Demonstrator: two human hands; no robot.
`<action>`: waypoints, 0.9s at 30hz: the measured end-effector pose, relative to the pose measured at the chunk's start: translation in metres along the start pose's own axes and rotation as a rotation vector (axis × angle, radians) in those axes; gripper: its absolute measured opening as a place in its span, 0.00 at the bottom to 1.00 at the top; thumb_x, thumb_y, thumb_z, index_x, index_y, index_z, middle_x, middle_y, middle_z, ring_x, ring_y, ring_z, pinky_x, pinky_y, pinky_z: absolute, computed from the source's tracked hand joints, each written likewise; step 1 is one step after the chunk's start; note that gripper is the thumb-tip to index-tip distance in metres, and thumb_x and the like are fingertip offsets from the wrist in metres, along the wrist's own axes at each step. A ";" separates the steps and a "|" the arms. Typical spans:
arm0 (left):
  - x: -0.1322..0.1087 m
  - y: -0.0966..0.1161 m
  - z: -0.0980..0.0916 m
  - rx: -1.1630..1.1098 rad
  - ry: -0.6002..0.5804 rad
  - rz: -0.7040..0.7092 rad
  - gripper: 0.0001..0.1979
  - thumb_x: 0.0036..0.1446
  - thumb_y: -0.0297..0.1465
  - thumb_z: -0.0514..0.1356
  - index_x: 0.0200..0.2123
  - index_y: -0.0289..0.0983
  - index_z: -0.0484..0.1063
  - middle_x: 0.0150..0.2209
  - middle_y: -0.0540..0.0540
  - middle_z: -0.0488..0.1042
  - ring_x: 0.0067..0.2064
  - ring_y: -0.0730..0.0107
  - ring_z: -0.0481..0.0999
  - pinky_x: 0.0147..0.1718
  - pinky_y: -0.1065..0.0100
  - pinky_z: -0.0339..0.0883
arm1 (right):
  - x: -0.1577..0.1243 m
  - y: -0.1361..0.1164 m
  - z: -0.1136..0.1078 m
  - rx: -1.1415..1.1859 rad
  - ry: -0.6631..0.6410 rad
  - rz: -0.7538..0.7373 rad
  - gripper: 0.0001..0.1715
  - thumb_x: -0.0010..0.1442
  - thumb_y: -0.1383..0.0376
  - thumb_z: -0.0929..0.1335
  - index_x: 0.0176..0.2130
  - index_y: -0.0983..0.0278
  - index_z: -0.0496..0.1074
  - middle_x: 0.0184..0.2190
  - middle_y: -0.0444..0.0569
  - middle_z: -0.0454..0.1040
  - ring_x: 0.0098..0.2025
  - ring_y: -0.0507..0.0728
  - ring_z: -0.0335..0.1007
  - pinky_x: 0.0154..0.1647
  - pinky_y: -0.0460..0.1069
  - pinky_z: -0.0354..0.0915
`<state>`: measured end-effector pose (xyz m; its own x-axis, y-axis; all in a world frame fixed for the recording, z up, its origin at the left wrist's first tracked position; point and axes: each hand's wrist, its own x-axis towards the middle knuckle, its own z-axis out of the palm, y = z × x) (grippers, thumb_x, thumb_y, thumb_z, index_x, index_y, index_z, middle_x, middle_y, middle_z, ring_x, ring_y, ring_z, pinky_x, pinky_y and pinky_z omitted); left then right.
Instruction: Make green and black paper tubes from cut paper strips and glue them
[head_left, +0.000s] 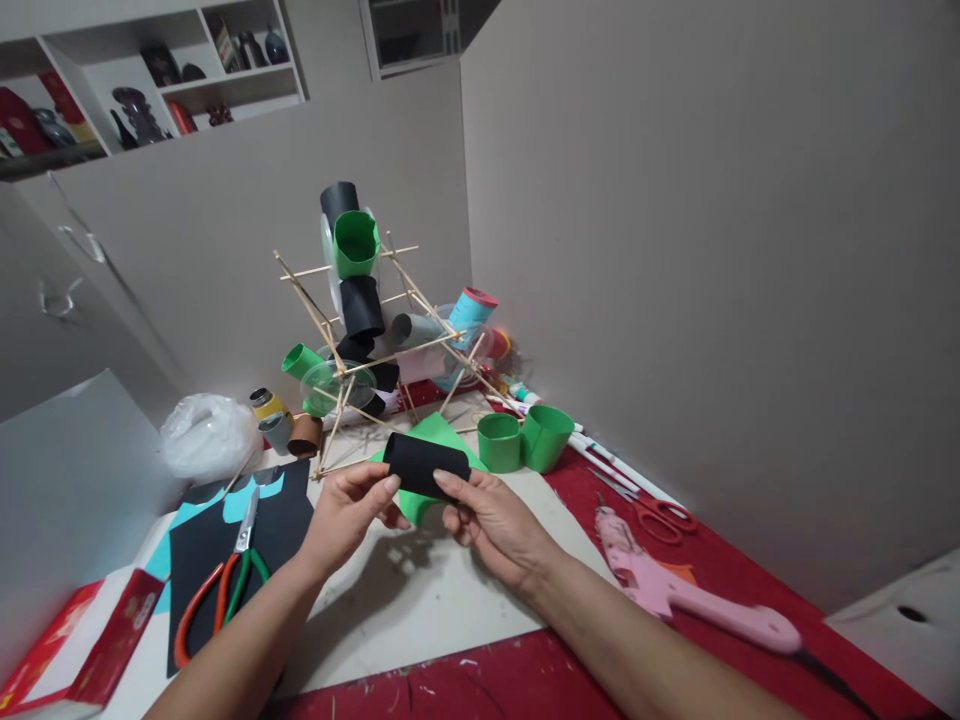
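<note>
Between my two hands is a black paper tube (426, 464), held sideways above the white board (420, 620). My left hand (352, 505) pinches its left end with thumb and fingers. At the right end, my right hand (487, 515) grips it, thumb on the front. Behind the tube lies a green paper sheet (439, 432), partly hidden. Beyond it stands a frame of thin wooden sticks (401, 352) carrying wheels of clear discs. Black and green paper cups, such as the upper green cup (356, 243), are fixed around them.
Two green paper cups (499, 443) stand right of the tube. A pink glue gun (690, 590) and red scissors (664, 518) lie on the red cloth at right. Red-and-green-handled scissors (232, 575) rest on black paper (195, 530) at left, near a red box (97, 650). Walls close off the back and right.
</note>
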<state>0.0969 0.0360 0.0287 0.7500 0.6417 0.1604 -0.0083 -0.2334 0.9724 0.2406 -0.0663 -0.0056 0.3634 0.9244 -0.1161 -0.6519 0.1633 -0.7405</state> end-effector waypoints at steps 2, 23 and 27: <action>0.001 -0.002 0.001 -0.033 -0.023 -0.041 0.16 0.54 0.41 0.65 0.35 0.33 0.76 0.19 0.47 0.76 0.22 0.68 0.77 0.24 0.72 0.67 | 0.001 0.003 -0.001 -0.036 -0.008 -0.023 0.24 0.41 0.56 0.79 0.30 0.68 0.71 0.16 0.39 0.69 0.13 0.45 0.62 0.10 0.38 0.49; 0.010 0.015 0.001 0.370 0.047 0.100 0.16 0.57 0.38 0.62 0.21 0.35 0.70 0.18 0.50 0.71 0.23 0.72 0.70 0.24 0.74 0.60 | -0.044 0.029 0.014 -0.976 -0.536 -0.998 0.13 0.61 0.62 0.65 0.40 0.65 0.77 0.24 0.47 0.78 0.24 0.52 0.71 0.27 0.46 0.64; 0.014 0.011 0.038 0.597 -0.186 0.193 0.18 0.59 0.36 0.58 0.19 0.36 0.66 0.17 0.51 0.64 0.21 0.74 0.62 0.22 0.72 0.51 | -0.042 0.037 0.011 -1.155 -0.656 -1.023 0.16 0.62 0.58 0.63 0.34 0.64 0.76 0.22 0.43 0.77 0.24 0.51 0.72 0.24 0.45 0.61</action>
<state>0.1329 0.0147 0.0348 0.8741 0.4231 0.2387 0.1741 -0.7316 0.6591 0.1940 -0.0951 -0.0215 -0.2146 0.6313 0.7453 0.5675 0.7016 -0.4309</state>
